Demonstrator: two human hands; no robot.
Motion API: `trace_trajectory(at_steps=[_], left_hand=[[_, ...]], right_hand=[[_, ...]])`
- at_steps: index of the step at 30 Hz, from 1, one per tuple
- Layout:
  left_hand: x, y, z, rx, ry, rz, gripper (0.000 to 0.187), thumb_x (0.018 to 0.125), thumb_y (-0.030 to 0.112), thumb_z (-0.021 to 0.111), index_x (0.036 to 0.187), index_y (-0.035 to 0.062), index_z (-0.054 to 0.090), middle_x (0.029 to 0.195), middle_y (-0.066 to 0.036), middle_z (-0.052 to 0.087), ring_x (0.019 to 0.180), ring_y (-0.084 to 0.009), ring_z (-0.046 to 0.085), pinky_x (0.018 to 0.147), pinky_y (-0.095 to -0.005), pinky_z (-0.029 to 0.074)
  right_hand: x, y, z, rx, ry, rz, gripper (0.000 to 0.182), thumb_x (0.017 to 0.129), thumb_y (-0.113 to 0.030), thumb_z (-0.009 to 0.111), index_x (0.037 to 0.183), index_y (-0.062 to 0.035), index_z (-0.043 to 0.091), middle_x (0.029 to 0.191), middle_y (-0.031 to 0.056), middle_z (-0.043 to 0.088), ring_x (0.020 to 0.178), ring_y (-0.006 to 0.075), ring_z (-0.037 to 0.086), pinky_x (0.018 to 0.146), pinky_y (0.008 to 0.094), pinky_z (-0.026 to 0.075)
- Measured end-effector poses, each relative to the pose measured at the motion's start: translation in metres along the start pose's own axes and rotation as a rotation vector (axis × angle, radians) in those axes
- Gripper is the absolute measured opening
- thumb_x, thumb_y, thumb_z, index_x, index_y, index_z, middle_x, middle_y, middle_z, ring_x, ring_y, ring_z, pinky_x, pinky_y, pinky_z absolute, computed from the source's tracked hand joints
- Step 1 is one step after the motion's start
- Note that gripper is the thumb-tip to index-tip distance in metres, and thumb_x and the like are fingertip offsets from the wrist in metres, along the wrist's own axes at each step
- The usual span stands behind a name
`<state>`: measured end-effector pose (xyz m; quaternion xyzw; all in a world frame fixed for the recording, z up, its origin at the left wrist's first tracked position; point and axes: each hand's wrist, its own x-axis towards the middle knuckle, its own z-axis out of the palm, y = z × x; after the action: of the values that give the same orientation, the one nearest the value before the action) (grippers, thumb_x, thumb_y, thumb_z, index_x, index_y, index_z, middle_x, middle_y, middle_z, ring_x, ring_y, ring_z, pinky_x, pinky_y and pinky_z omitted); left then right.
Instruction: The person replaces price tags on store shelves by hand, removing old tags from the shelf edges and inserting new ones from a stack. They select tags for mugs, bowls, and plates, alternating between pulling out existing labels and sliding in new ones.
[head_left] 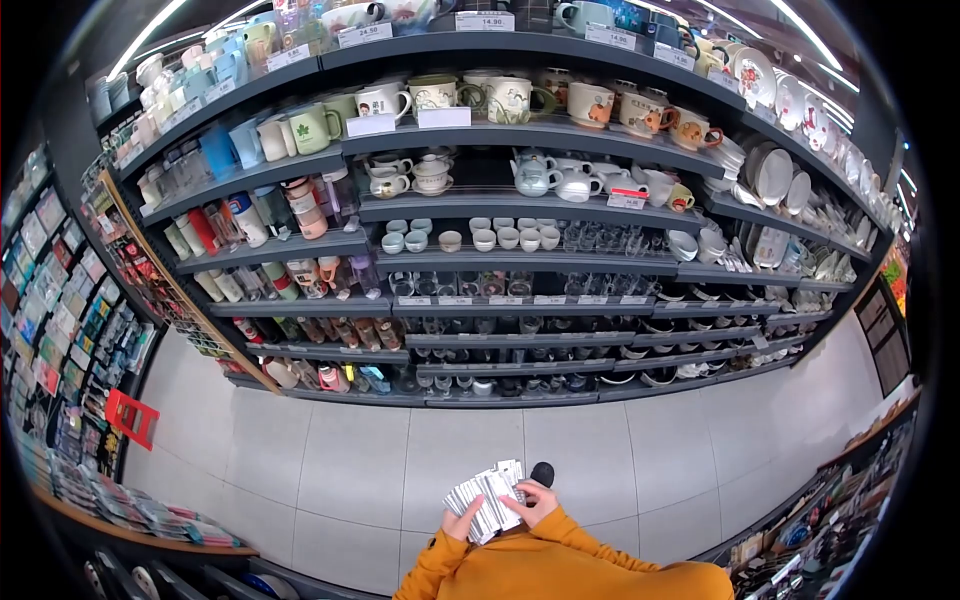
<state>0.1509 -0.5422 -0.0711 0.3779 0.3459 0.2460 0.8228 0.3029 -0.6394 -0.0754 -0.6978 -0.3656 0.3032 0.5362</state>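
Observation:
A fanned-out stack of white printed price labels (483, 499) is held low in front of my body, over the tiled floor. My left hand (461, 522) grips the stack from its lower left side, thumb on top. On the right side, my right hand (538, 504) is closed at the edge of the same labels, with fingers pinched on them. Fine print on the labels is too small to read. Just beyond my right hand shows a dark round shape (542, 473), probably a shoe tip. Both arms wear mustard-orange sleeves.
Ahead stands a long grey shelf unit (520, 262) with mugs (510, 100), teapots (537, 173), bowls, glasses, flasks and plates (773, 176). A red step stool (132, 418) stands at left. Racks of packaged goods line the left and lower right. Pale floor tiles (350, 450) lie between.

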Motion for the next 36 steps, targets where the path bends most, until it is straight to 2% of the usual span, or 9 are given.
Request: trace_trajectory(at_steps=[3, 9, 12, 13, 17, 23, 26, 31, 36], left_hand=[[-0.004, 0.008, 0.006, 0.004, -0.026, -0.010, 0.030, 0.090, 0.011, 0.062, 0.116, -0.0022, 0.057, 0.105, -0.005, 0.064, 0.091, -0.0108, 0.061, 0.077, -0.0243, 0.050], [-0.005, 0.006, 0.000, -0.110, 0.010, -0.073, 0.033, 0.088, 0.008, 0.063, 0.119, -0.0006, 0.055, 0.108, -0.006, 0.062, 0.094, -0.0128, 0.061, 0.078, -0.0254, 0.050], [-0.007, 0.007, 0.000, -0.163, -0.014, -0.080, 0.034, 0.088, 0.007, 0.063, 0.120, -0.0004, 0.054, 0.109, -0.006, 0.062, 0.096, -0.0139, 0.061, 0.079, -0.0264, 0.051], [-0.007, 0.008, 0.000, -0.169, -0.028, -0.077, 0.034, 0.087, 0.006, 0.063, 0.120, -0.0004, 0.054, 0.110, -0.007, 0.062, 0.096, -0.0143, 0.061, 0.080, -0.0267, 0.051], [-0.005, 0.019, 0.006, -0.220, -0.016, -0.055, 0.035, 0.087, 0.004, 0.062, 0.120, -0.0006, 0.053, 0.109, -0.008, 0.062, 0.096, -0.0164, 0.062, 0.080, -0.0285, 0.052], [0.007, 0.011, -0.005, -0.184, -0.012, -0.006, 0.035, 0.085, 0.001, 0.063, 0.119, -0.0007, 0.053, 0.107, -0.009, 0.063, 0.094, -0.0175, 0.063, 0.079, -0.0304, 0.053], [0.012, 0.009, -0.007, -0.188, 0.007, -0.015, 0.034, 0.084, 0.002, 0.066, 0.116, -0.0006, 0.055, 0.105, -0.007, 0.064, 0.092, -0.0159, 0.063, 0.077, -0.0283, 0.053], [0.015, 0.015, 0.006, -0.039, -0.039, 0.038, 0.031, 0.086, 0.006, 0.066, 0.115, -0.0011, 0.057, 0.105, -0.006, 0.064, 0.092, -0.0133, 0.062, 0.077, -0.0267, 0.052], [0.015, 0.010, 0.001, 0.023, -0.038, -0.070, 0.031, 0.087, 0.008, 0.065, 0.116, -0.0023, 0.056, 0.107, -0.007, 0.064, 0.093, -0.0123, 0.062, 0.079, -0.0266, 0.051]], right_hand=[[-0.002, -0.025, 0.006, -0.258, 0.036, -0.307, 0.027, 0.079, -0.013, 0.074, 0.098, 0.0030, 0.065, 0.091, 0.0116, 0.057, 0.079, 0.0217, 0.057, 0.066, 0.0273, 0.046], [-0.001, -0.038, 0.009, -0.177, 0.025, -0.203, 0.023, 0.087, -0.010, 0.063, 0.110, -0.0046, 0.066, 0.084, 0.0111, 0.053, 0.071, 0.0229, 0.053, 0.063, 0.0295, 0.044], [0.001, -0.049, 0.003, -0.178, -0.164, -0.164, 0.027, 0.088, -0.010, 0.062, 0.115, -0.0069, 0.065, 0.078, 0.0109, 0.051, 0.071, 0.0205, 0.052, 0.064, 0.0262, 0.043], [0.003, -0.047, 0.005, -0.077, -0.187, -0.177, 0.026, 0.090, -0.011, 0.061, 0.116, -0.0056, 0.065, 0.076, 0.0063, 0.053, 0.069, 0.0131, 0.050, 0.064, 0.0226, 0.043], [0.005, -0.030, 0.010, 0.243, -0.089, 0.022, 0.028, 0.090, -0.009, 0.063, 0.118, -0.0015, 0.063, 0.087, 0.0008, 0.060, 0.073, 0.0048, 0.051, 0.068, 0.0215, 0.046], [0.025, -0.019, 0.005, 0.369, 0.137, 0.030, 0.049, 0.088, -0.003, 0.063, 0.134, -0.0041, 0.045, 0.098, 0.0095, 0.064, 0.085, 0.0087, 0.059, 0.076, 0.0225, 0.049], [0.039, -0.035, -0.017, 0.619, 0.198, 0.153, 0.051, 0.088, -0.001, 0.063, 0.132, -0.0029, 0.037, 0.098, 0.0111, 0.065, 0.084, 0.0108, 0.061, 0.075, 0.0236, 0.050], [0.013, -0.028, 0.003, 0.289, -0.031, 0.114, 0.057, 0.083, -0.006, 0.070, 0.126, -0.0025, 0.033, 0.089, 0.0101, 0.067, 0.079, 0.0113, 0.062, 0.069, 0.0229, 0.049], [0.004, -0.004, 0.013, 0.167, 0.046, 0.032, 0.041, 0.081, -0.005, 0.072, 0.114, 0.0008, 0.048, 0.096, 0.0082, 0.066, 0.084, 0.0104, 0.061, 0.071, 0.0225, 0.050]])
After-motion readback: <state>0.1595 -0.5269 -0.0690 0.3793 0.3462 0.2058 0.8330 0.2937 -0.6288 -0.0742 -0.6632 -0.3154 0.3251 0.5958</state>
